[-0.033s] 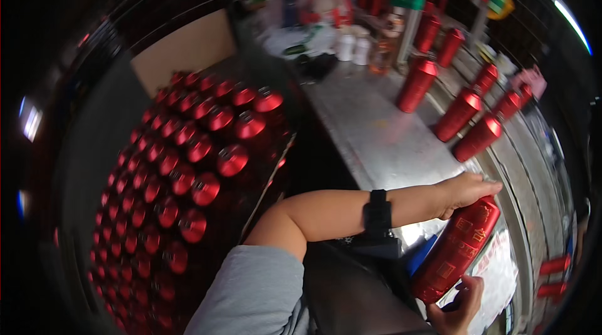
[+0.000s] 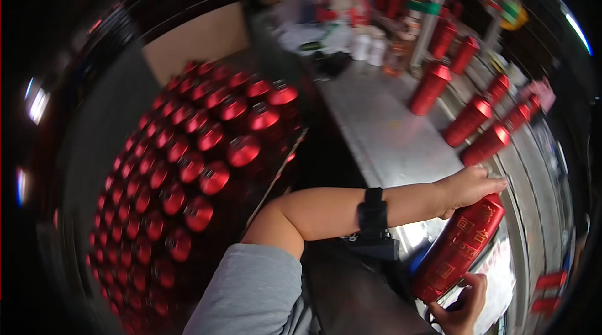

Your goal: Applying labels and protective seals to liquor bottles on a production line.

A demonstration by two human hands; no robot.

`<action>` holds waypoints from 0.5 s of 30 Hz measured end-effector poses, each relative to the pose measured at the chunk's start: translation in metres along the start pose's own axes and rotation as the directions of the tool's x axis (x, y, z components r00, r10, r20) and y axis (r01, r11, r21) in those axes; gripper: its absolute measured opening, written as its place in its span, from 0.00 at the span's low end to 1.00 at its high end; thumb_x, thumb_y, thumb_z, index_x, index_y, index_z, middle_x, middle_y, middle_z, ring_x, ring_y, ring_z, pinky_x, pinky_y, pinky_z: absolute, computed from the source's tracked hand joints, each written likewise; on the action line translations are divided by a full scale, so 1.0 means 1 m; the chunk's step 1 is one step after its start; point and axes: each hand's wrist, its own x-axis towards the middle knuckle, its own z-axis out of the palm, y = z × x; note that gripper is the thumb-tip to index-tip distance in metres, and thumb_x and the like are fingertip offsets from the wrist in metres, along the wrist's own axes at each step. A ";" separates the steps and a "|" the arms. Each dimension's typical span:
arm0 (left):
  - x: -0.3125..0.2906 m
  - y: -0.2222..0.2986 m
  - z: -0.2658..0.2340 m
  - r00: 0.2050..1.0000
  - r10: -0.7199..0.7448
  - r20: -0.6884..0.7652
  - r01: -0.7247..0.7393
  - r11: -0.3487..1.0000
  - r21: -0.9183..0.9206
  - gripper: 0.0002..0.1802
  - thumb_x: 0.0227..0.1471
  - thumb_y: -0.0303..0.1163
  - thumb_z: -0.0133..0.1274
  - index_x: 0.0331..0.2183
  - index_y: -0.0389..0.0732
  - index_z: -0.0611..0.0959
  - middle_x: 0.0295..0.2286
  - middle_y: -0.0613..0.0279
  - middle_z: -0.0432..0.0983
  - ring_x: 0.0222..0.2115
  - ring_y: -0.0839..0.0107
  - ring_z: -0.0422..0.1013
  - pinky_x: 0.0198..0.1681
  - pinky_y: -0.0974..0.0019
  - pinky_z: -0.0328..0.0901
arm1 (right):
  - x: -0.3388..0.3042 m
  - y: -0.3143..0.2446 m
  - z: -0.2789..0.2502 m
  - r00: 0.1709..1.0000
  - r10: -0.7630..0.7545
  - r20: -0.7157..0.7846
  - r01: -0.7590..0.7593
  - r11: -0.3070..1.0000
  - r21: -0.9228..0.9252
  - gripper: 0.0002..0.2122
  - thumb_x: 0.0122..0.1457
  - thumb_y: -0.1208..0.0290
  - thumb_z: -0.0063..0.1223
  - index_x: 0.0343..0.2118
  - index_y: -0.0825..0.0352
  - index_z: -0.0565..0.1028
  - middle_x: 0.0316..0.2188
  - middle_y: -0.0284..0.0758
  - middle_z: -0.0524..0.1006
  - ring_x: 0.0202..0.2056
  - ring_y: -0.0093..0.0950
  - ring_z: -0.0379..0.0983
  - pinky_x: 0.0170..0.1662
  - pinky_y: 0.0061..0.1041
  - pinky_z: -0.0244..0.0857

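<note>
A red bottle (image 2: 458,248) with gold print lies tilted in front of me at the lower right, its top pointing up and to the right. My left hand (image 2: 469,188) is closed around its neck end, hiding the mouth; a black band is on that wrist. At the bottle's base, my right hand (image 2: 465,307) grips it from below, with thumb and fingers at the lower edge. A white sheet (image 2: 495,294) and a bit of something blue (image 2: 419,258) show beneath and beside the bottle.
Many red bottles (image 2: 213,177) stand packed together on the left, beside a cardboard panel (image 2: 197,40). More red bottles (image 2: 467,120) stand along the right of the metal table (image 2: 376,122). White containers (image 2: 369,49) and plastic bags are at the back, near a metal post (image 2: 431,15).
The surroundings sit slightly further right in the picture, as the view has turned a little left. Both hands keep their hold on the bottle, which has barely moved.
</note>
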 end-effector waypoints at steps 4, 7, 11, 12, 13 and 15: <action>-0.088 0.012 -0.022 0.781 0.587 -0.212 -0.599 0.801 0.014 0.13 0.61 0.40 0.53 0.38 0.39 0.79 0.32 0.68 0.77 0.34 0.83 0.71 0.37 0.72 0.67 | 0.092 0.008 -0.027 0.897 0.113 0.427 -0.233 0.942 0.241 0.38 0.33 0.58 0.76 0.50 0.69 0.72 0.31 0.29 0.70 0.22 0.12 0.61 0.21 0.12 0.49; -0.190 0.004 -0.019 0.633 0.650 -0.420 -0.591 0.756 0.280 0.17 0.60 0.43 0.55 0.35 0.36 0.79 0.31 0.69 0.78 0.34 0.84 0.71 0.36 0.76 0.66 | 0.122 0.003 -0.006 0.921 -0.055 0.385 -0.089 0.934 0.346 0.32 0.43 0.57 0.71 0.50 0.68 0.72 0.32 0.26 0.70 0.21 0.09 0.60 0.22 0.12 0.50; -0.318 -0.036 0.012 0.327 0.599 -0.731 -0.401 0.789 0.467 0.21 0.59 0.44 0.55 0.46 0.37 0.80 0.39 0.64 0.78 0.41 0.80 0.72 0.44 0.76 0.66 | 0.146 -0.021 0.026 0.849 -0.203 0.488 -0.017 0.912 0.409 0.21 0.49 0.71 0.60 0.47 0.68 0.73 0.31 0.27 0.70 0.18 0.09 0.59 0.21 0.11 0.50; -0.349 -0.050 0.029 0.178 0.565 -0.806 -0.417 0.785 0.458 0.22 0.58 0.43 0.56 0.46 0.36 0.80 0.43 0.59 0.77 0.45 0.73 0.73 0.49 0.70 0.66 | 0.149 -0.030 0.032 0.832 -0.224 0.507 0.026 0.929 0.369 0.19 0.48 0.75 0.58 0.46 0.68 0.73 0.30 0.27 0.71 0.17 0.09 0.60 0.21 0.11 0.50; -0.380 -0.073 0.041 0.152 0.567 -0.809 -0.418 0.779 0.468 0.22 0.58 0.43 0.56 0.46 0.36 0.80 0.43 0.59 0.77 0.45 0.73 0.73 0.49 0.70 0.66 | 0.153 -0.034 0.038 0.824 -0.248 0.510 0.048 0.927 0.373 0.19 0.49 0.75 0.58 0.46 0.68 0.73 0.30 0.27 0.71 0.17 0.10 0.60 0.21 0.11 0.50; -0.447 -0.124 0.082 -0.226 0.936 -0.271 0.701 0.349 0.621 0.17 0.59 0.37 0.53 0.47 0.39 0.80 0.43 0.54 0.77 0.47 0.63 0.72 0.52 0.62 0.66 | 0.158 -0.045 0.051 0.789 -0.317 0.527 0.087 0.906 0.415 0.19 0.49 0.76 0.58 0.46 0.69 0.73 0.29 0.27 0.71 0.17 0.10 0.60 0.21 0.10 0.50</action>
